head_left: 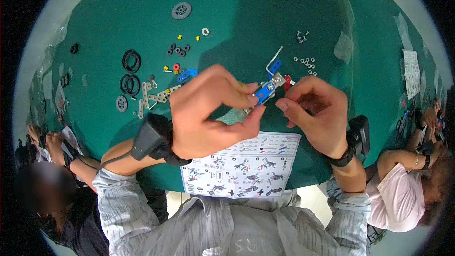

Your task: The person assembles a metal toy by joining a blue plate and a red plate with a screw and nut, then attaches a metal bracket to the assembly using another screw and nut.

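My left hand (213, 114) pinches a small model assembly (265, 92) of blue and silver metal strips, with a screw head showing on its face. From its far end a blue strip (274, 68) and a bent silver rod-like piece stick out over the table. A red part (287, 82) lies by the assembly's right side. Close beside it is my right hand (318, 109), fingers curled with thumb and forefinger almost together. I cannot tell what sits between those fingertips. Under my wrists lies a printed instruction sheet (241, 170) with step drawings.
Left on the green table (294, 28) are black tyres (131, 61), grey wheels (181, 10), perforated metal strips (156, 97) and black bushings (178, 50). Several nuts (305, 61) and screws (302, 37) lie right. Plastic bags (343, 47) are scattered around. Other people work at both sides.
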Demonstrator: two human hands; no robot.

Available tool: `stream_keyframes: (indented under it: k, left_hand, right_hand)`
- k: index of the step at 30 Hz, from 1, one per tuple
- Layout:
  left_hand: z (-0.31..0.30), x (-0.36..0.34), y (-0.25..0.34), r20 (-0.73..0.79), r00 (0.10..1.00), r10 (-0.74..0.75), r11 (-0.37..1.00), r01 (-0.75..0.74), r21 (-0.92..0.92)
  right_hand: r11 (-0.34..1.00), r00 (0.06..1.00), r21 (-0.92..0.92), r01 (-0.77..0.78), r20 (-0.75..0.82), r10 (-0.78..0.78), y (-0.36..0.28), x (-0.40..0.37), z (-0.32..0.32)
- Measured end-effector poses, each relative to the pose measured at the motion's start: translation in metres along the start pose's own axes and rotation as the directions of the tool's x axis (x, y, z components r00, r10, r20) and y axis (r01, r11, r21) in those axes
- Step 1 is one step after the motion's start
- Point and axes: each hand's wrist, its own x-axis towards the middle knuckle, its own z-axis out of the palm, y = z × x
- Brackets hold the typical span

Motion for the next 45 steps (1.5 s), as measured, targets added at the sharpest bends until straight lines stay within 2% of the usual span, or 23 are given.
stream_keyframes:
  k: [3,4,7,13,16,19,22,25,28,29,31,32,34,36,37,40,42,45]
  left_hand:
    - [0.008,-0.004,0.001,-0.022,0.940,-0.341,0.906,0.323,-0.273]
    - [0.009,-0.006,-0.002,0.028,0.919,-0.392,0.829,0.367,-0.423]
    - [0.010,-0.008,-0.002,0.115,0.873,-0.474,0.690,0.450,-0.568]
    - [0.009,-0.014,-0.009,0.202,0.885,-0.420,0.674,0.453,-0.583]
    - [0.008,-0.017,-0.012,0.249,0.852,-0.462,0.606,0.507,-0.613]
    - [0.012,-0.007,-0.002,0.220,0.857,-0.466,0.659,0.502,-0.560]
    - [0.011,-0.015,-0.012,0.234,0.860,-0.453,0.646,0.497,-0.579]
    - [0.011,-0.014,-0.014,0.212,0.883,-0.419,0.665,0.457,-0.591]
    - [0.010,-0.012,-0.016,0.180,0.889,-0.422,0.647,0.434,-0.627]
    - [0.009,-0.013,-0.018,0.174,0.901,-0.396,0.650,0.409,-0.640]
    - [0.008,-0.014,-0.025,0.162,0.924,-0.347,0.656,0.362,-0.663]
    - [0.008,-0.014,-0.026,0.162,0.925,-0.344,0.640,0.357,-0.680]
    - [0.009,-0.013,-0.024,0.165,0.926,-0.341,0.601,0.349,-0.719]
    - [0.004,-0.009,-0.020,0.232,0.926,-0.299,0.674,0.377,-0.635]
    - [0.001,-0.007,-0.017,0.268,0.922,-0.279,0.708,0.386,-0.591]
    - [0.000,-0.005,-0.019,0.268,0.926,-0.264,0.758,0.372,-0.536]
    - [0.005,-0.009,-0.015,0.203,0.949,-0.242,0.768,0.315,-0.558]
    - [0.004,-0.010,-0.012,0.274,0.924,-0.267,0.742,0.379,-0.553]
  right_hand:
    - [0.963,0.976,-0.187,0.195,-0.065,-0.210,-0.003,0.000,0.002]
    - [0.936,0.953,-0.235,0.261,-0.095,-0.289,-0.004,-0.002,0.004]
    - [0.923,0.926,-0.205,0.327,-0.127,-0.356,-0.002,-0.003,0.007]
    - [0.943,0.949,-0.116,0.313,0.001,-0.315,0.000,0.001,0.002]
    - [0.982,0.981,0.008,0.189,0.038,-0.189,-0.001,-0.001,-0.001]
    - [0.973,1.000,0.229,-0.005,0.031,-0.002,0.002,0.002,-0.004]
    - [0.964,0.992,0.256,0.065,0.090,-0.090,0.006,0.005,-0.004]
    - [0.989,0.991,0.101,0.107,0.069,-0.114,-0.004,0.001,-0.004]
    - [0.953,0.971,-0.202,0.226,-0.037,-0.238,-0.017,-0.004,-0.016]
    - [0.901,0.945,-0.321,0.293,-0.046,-0.324,-0.022,-0.013,-0.025]
    - [0.814,0.805,-0.245,0.527,-0.164,-0.570,-0.028,-0.052,-0.056]
    - [0.699,0.645,-0.216,0.682,-0.272,-0.714,-0.025,-0.078,-0.084]
    - [0.317,0.287,-0.062,0.947,-0.284,-0.915,-0.056,-0.068,-0.066]
    - [0.055,0.056,-0.015,0.998,0.108,-0.993,-0.090,-0.067,-0.060]
    - [-0.009,-0.021,0.041,0.999,0.288,-0.958,-0.102,-0.071,-0.057]
    - [-0.008,-0.088,0.155,0.988,0.517,-0.851,-0.119,-0.106,-0.050]
    - [-0.004,-0.122,0.201,0.980,0.578,-0.807,-0.122,-0.119,-0.046]
    - [-0.006,-0.153,0.234,0.972,0.614,-0.774,-0.124,-0.128,-0.046]
